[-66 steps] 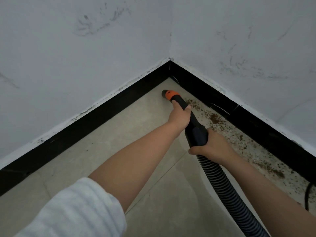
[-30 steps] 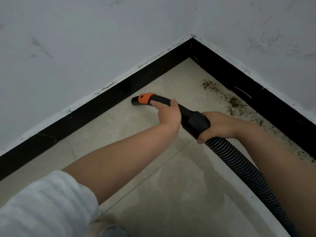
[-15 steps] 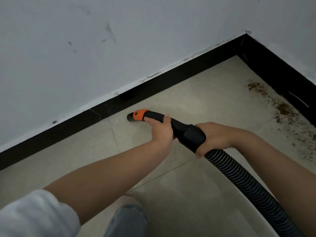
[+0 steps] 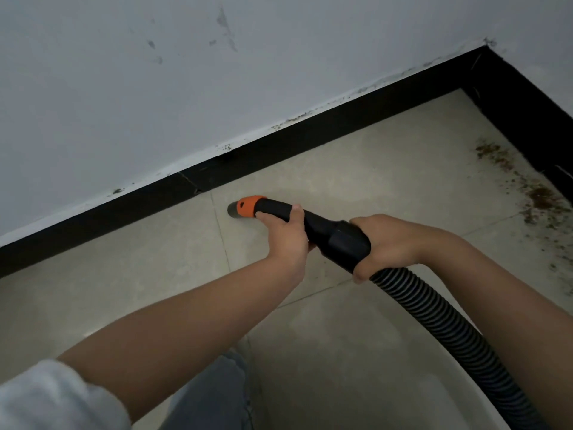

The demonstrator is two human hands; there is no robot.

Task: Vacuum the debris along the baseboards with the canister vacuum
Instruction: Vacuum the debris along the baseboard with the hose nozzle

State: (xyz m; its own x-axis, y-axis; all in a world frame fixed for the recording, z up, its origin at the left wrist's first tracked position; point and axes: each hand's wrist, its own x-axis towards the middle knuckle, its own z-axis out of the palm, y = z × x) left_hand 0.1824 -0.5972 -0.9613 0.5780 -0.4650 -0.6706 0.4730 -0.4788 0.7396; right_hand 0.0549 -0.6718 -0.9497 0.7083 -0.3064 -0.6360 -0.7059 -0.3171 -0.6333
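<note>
Left hand [image 4: 286, 240] comes first from that side, its fingers wrapped around the black nozzle tube [image 4: 276, 209] just behind the orange collar [image 4: 248, 206]. Ahead of it, the single grey mouth of the nozzle [image 4: 232, 211] sits low against the tiled floor [image 4: 124, 274], close to the black baseboard [image 4: 155, 197] but not touching it. A pale, scuffed wall [image 4: 124, 88] rises above that strip. One light sleeve [image 4: 46, 398] is pushed up on the left arm, and a knee in grey-blue trousers [image 4: 214, 395] shows beneath it.

Moving rightward, the right hand [image 4: 390, 243] grips the thick black cuff [image 4: 344, 240] where the tube meets the one ribbed hose [image 4: 449, 330], which runs down and off toward the lower right corner. So two hands hold one wand, one in front of the other, both closed tightly around it.

Farther right, a second baseboard [image 4: 527, 119] meets the first in the room's corner. Brown debris [image 4: 539, 197] lies scattered along its foot in a loose trail with one denser patch, well apart from the nozzle.
</note>
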